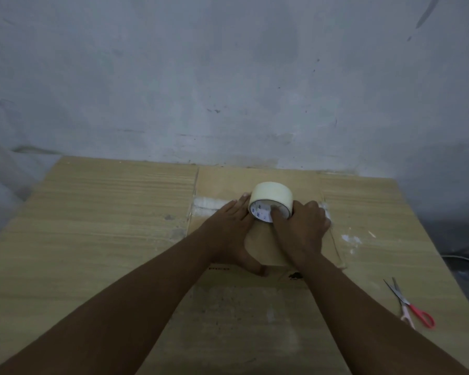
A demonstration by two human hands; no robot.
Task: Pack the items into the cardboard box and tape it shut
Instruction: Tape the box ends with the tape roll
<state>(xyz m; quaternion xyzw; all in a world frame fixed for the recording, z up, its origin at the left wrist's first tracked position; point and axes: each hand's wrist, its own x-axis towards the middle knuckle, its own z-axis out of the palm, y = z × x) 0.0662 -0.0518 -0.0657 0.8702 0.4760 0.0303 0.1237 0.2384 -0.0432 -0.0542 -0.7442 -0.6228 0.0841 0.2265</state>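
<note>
A closed cardboard box (279,182) stands in the middle of the wooden table. A strip of clear tape (211,206) runs across its top from the left edge toward the middle. My left hand (232,231) lies flat on the box top, fingers spread, thumb hooked over the near edge. My right hand (301,231) holds a cream roll of tape (271,198) upright on the box, with a finger inside its white core. What the box contains is hidden.
Red-handled scissors (412,307) lie on the table (92,226) at the near right. A grey wall (228,77) rises right behind the table. White scuffs mark the table to the right of the box.
</note>
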